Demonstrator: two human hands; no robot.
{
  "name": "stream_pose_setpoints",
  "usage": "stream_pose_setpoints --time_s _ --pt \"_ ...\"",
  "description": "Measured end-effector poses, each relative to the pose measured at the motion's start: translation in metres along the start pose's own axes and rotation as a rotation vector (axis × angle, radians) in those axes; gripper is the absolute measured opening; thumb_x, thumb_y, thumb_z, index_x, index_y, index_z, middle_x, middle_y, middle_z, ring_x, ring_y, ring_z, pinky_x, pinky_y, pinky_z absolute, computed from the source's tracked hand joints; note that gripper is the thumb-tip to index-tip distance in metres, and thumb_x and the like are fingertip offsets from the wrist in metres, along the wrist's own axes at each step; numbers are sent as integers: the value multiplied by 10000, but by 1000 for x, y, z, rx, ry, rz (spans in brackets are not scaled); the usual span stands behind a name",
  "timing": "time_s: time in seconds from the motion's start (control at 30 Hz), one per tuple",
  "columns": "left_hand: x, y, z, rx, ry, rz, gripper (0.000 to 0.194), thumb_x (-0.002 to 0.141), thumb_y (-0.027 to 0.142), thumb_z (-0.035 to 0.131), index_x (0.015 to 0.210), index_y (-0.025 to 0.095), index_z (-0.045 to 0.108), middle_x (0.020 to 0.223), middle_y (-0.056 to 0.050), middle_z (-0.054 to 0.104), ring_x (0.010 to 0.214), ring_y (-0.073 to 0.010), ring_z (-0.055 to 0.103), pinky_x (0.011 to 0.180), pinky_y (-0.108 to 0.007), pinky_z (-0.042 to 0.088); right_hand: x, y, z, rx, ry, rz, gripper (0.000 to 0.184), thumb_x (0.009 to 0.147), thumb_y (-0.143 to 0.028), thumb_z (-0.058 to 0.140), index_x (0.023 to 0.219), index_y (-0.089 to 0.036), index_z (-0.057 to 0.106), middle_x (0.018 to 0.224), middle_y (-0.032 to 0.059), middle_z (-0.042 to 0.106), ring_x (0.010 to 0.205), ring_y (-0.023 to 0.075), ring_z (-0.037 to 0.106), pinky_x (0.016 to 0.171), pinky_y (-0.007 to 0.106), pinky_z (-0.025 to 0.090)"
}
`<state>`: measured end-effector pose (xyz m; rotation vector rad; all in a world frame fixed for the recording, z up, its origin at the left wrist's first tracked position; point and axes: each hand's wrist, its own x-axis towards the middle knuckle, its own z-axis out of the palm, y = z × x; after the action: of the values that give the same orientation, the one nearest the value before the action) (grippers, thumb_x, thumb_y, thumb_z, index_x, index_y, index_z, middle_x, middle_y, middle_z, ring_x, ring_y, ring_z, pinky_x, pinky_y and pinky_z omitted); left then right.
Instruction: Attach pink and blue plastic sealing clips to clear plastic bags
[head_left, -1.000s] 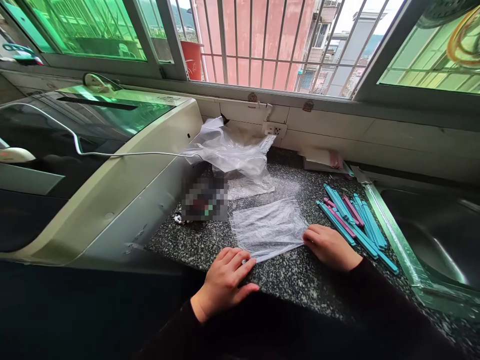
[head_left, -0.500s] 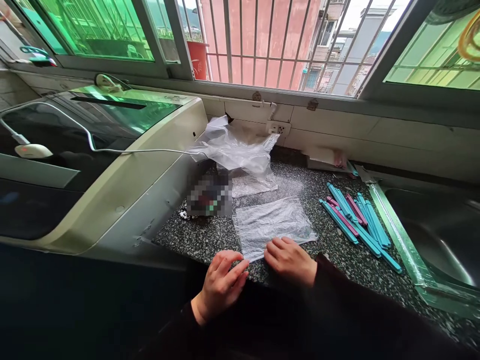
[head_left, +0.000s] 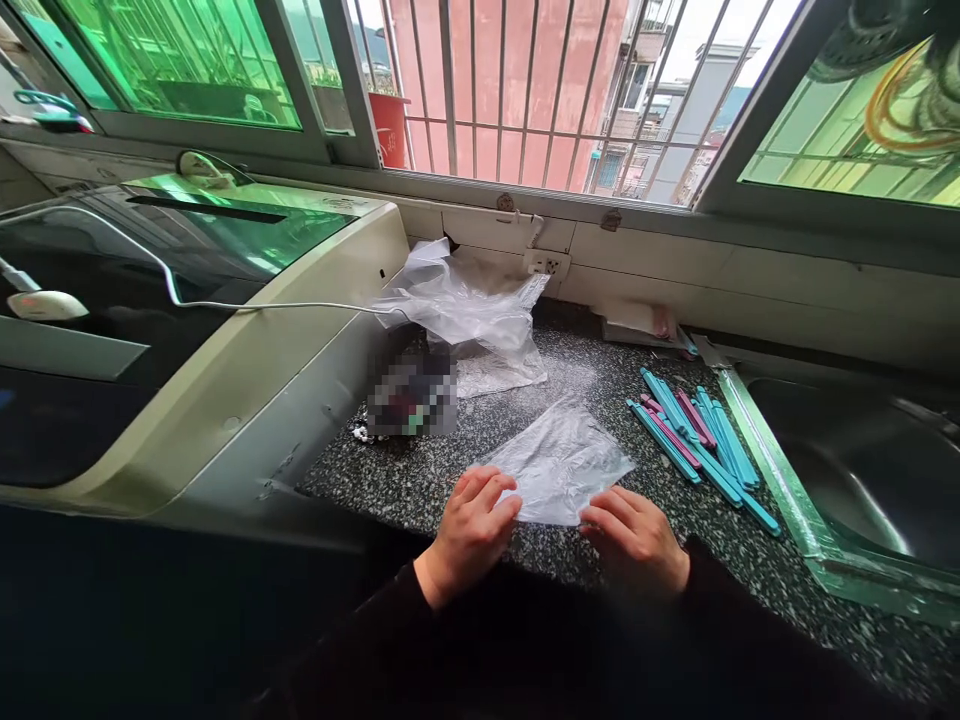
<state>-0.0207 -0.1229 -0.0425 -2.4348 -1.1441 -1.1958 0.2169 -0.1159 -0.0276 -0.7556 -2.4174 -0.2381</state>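
A clear, wrinkled plastic bag (head_left: 564, 455) lies on the speckled stone counter in front of me, its near edge between my hands. My left hand (head_left: 472, 525) pinches the bag's near left edge, thumb and fingers curled together. At the near right corner, my right hand (head_left: 634, 535) has its fingers closed on the plastic; the thumb is mostly hidden. Several slim blue and purple plastic strips (head_left: 697, 430) lie in a loose pile on the counter, right of the bag.
More clear plastic bags (head_left: 480, 310) are heaped behind, near a wall socket (head_left: 547, 263). A pixelated dark item (head_left: 411, 395) sits left of the bag. A large appliance (head_left: 322, 270) with a white cable stands left; a steel sink (head_left: 862, 470) is on the right.
My right hand has moved right along the bag's near edge. My left hand has moved up and right onto its left side. The bag has skewed and its near edge has shifted right.
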Motion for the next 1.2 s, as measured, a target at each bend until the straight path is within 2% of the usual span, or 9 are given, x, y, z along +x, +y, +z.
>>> stream_pose_setpoints --time_s 0.13,0.3,0.43,0.53,0.7,0.83,1.0,1.1,1.2 --pt "-1 7 -5 37 -9 89 156 772 63 482 793 156 606 841 -60 634 882 -195 527 860 -360 415 -4 6 2 -155 -11 34 209 855 -270 512 1008 -146 583 771 62 613 696 156 522 620 278 408" --pt "-1 20 -12 -16 -102 187 116 812 178 513 861 157 616 894 -62 652 928 -189 542 940 -358 377 0 8 8 -164 -10 52 207 848 -101 448 761 -176 620 632 18 567 586 107 487 555 230 372" --pt "-1 3 -25 -163 -289 308 575 740 599 517 1147 193 535 1104 -93 617 1044 -220 516 966 -381 365 -9 14 1 68 62 132 174 819 -83 480 797 -180 622 676 24 585 609 99 534 546 201 416" --pt "-2 -17 -29 -167 -408 275 767 645 686 540 1230 193 479 1214 -136 554 1101 -259 485 954 -409 381 -17 18 -9 258 127 302 128 798 -137 536 875 -192 621 743 37 595 645 120 577 558 223 464" --pt "6 -13 -6 -111 -404 173 528 765 342 586 1256 188 470 1236 -125 539 1112 -241 477 951 -389 392 -22 17 -17 381 171 420 123 779 -170 572 887 -195 623 767 47 590 661 141 589 562 249 482" --pt "22 -2 19 -181 -339 167 165 794 160 524 900 198 644 1096 -73 625 1027 -220 519 887 -367 423 -30 19 -25 392 63 405 107 789 -196 564 867 -191 637 744 43 587 646 132 574 556 242 471" --pt "42 0 26 -451 -535 -68 171 782 108 473 722 180 617 782 -42 657 770 -157 565 729 -279 451 -44 27 -29 199 -106 490 189 820 -258 505 742 -193 665 705 48 601 659 149 543 569 262 437" --pt "50 3 28 -408 -591 -333 183 794 155 459 690 169 608 690 -41 624 688 -152 554 644 -254 416 -40 31 -25 123 -168 617 337 858 -310 416 628 -182 626 654 39 594 631 141 536 581 257 418" --pt "57 7 32 -300 -641 -469 245 816 201 428 625 166 575 644 -37 602 644 -146 541 598 -242 358 -27 33 -22 56 -308 807 391 859 -353 395 562 -187 587 603 23 588 571 128 533 522 231 359"
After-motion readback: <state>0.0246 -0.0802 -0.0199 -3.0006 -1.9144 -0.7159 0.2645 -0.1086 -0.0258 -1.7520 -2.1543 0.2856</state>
